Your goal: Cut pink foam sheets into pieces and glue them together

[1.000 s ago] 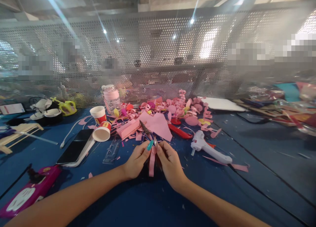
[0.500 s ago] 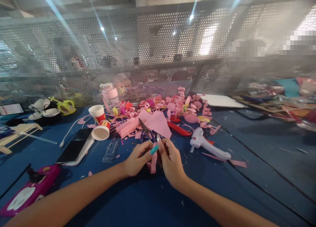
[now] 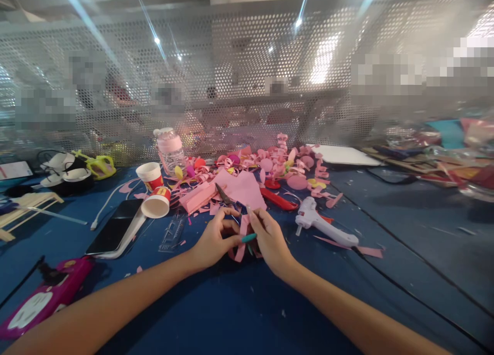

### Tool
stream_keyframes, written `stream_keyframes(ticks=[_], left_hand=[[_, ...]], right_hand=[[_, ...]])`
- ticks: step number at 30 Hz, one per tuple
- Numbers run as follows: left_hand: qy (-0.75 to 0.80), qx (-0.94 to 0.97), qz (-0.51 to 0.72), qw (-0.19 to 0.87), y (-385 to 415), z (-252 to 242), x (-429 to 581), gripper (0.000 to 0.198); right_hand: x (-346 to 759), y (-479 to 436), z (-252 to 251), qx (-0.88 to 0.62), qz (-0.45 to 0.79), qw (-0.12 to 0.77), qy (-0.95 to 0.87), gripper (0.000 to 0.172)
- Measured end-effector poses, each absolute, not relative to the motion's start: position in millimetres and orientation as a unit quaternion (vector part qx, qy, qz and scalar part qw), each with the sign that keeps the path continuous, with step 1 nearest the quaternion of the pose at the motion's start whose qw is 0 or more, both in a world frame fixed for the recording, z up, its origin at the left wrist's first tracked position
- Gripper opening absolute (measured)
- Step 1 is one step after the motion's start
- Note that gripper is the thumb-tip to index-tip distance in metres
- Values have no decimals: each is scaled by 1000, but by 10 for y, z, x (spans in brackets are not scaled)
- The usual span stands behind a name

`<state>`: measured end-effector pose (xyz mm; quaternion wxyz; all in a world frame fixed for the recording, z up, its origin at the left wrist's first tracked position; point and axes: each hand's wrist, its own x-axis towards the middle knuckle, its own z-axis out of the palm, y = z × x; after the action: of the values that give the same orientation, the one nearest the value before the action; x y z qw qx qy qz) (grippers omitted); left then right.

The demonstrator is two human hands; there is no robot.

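Note:
My left hand (image 3: 214, 241) and my right hand (image 3: 270, 241) meet over the blue table (image 3: 239, 314), both pinched on a narrow pink paper strip (image 3: 242, 246) that curls between them. Long teal nails show on the left thumb. Just beyond the hands lie scissors (image 3: 227, 199) on a pink paper sheet (image 3: 245, 188), beside a folded pink piece (image 3: 198, 196).
A white glue gun (image 3: 322, 226) lies to the right, a red tool (image 3: 278, 199) near it. Paper cups (image 3: 154, 190), a phone (image 3: 113, 231), a pink bottle (image 3: 170, 150) and a magenta case (image 3: 42, 301) sit left. Pink scraps (image 3: 285, 164) pile before a perforated metal screen (image 3: 247, 77).
The hanging pink strip has been bent into a curl between the fingers. My left thumb has slid across toward the right hand. The view has shifted slightly.

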<state>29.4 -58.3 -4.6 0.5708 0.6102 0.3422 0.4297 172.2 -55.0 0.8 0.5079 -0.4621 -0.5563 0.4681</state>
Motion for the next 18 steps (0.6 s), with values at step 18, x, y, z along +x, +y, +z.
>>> stream_keyframes(ticks=[18], left_hand=[[400,674,424,453,-468,-21,214,37]], right_hand=[[1975,-425,159,-418,346,391,-743,15]])
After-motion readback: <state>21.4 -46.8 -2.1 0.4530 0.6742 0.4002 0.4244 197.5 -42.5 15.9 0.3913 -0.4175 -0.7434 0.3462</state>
